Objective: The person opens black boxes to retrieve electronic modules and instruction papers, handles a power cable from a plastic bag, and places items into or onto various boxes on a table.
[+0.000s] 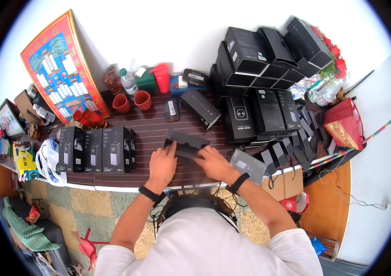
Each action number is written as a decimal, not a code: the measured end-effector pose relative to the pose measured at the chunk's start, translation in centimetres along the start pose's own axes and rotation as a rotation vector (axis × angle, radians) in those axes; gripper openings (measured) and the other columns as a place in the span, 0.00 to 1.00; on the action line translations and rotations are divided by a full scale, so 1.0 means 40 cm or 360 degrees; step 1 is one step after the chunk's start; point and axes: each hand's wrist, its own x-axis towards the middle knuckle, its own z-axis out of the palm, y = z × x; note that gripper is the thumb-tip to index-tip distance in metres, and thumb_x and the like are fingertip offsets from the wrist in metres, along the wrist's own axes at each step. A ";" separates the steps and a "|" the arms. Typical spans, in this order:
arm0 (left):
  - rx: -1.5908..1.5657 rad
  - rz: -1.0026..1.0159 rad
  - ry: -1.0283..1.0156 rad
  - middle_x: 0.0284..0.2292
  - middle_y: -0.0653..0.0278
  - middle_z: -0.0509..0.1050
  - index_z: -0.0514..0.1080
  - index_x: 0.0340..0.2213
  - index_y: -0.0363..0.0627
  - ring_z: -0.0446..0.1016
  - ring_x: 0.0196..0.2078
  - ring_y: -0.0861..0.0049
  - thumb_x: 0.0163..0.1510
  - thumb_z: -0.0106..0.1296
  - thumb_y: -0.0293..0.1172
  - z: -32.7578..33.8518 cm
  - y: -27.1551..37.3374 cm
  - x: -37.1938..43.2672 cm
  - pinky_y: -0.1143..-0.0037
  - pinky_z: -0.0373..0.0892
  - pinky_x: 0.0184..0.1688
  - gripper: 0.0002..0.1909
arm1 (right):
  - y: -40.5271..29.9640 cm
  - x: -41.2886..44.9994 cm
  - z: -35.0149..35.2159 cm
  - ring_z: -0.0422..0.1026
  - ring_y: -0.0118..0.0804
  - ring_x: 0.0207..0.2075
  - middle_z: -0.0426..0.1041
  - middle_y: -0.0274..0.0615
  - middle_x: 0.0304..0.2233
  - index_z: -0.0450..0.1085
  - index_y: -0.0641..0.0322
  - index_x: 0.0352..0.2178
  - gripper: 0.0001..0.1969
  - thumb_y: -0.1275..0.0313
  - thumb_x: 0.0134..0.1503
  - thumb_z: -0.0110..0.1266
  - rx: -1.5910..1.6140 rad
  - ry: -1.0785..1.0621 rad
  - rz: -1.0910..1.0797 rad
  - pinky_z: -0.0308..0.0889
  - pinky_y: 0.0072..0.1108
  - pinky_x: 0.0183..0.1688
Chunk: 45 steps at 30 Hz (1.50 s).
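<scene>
A dark, flat cardboard piece with raised flaps [187,146] lies on the striped dark tabletop [112,179] in front of me, slightly blurred. My left hand [163,165] touches its left end, fingers pointing forward over it. At its right end, my right hand [214,164] has its fingers on the edge. Whether either hand grips the piece is hard to tell. Just right of my right hand lies a grey printed sleeve or card [248,165]. Beyond the piece are a black product box [200,108] lying on its side and a small black case [171,109].
Several upright black boxes [114,150] stand at the left. A tall stack of black boxes [247,55] rises at the back right, with several small devices [278,153] before it. Red cups [142,100], a plastic bottle [128,82] and a red tumbler [162,77] stand behind.
</scene>
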 end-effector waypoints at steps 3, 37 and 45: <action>0.0028 -0.0060 -0.0129 0.62 0.53 0.71 0.68 0.62 0.39 0.77 0.50 0.55 0.53 0.68 0.32 -0.003 -0.019 0.017 0.60 0.72 0.55 0.37 | 0.017 -0.023 0.030 0.70 0.47 0.53 0.73 0.45 0.49 0.78 0.64 0.53 0.22 0.74 0.56 0.57 0.0013 0.0065 0.0153 0.68 0.36 0.57; -0.0356 -0.0392 -0.0297 0.74 0.65 0.52 0.51 0.74 0.47 0.78 0.52 0.43 0.37 0.80 0.33 0.005 -0.071 -0.008 0.58 0.76 0.55 0.67 | -0.004 0.065 0.024 0.57 0.59 0.72 0.63 0.50 0.69 0.65 0.72 0.65 0.41 0.63 0.53 0.68 0.0155 0.0282 0.0243 0.59 0.43 0.72; -0.0491 -0.0373 -0.0267 0.74 0.62 0.52 0.51 0.73 0.41 0.77 0.55 0.44 0.38 0.79 0.32 0.043 -0.076 -0.006 0.58 0.76 0.55 0.66 | 0.009 0.086 0.000 0.57 0.59 0.72 0.56 0.53 0.73 0.57 0.74 0.69 0.59 0.52 0.42 0.77 0.0064 0.0096 0.0314 0.57 0.41 0.73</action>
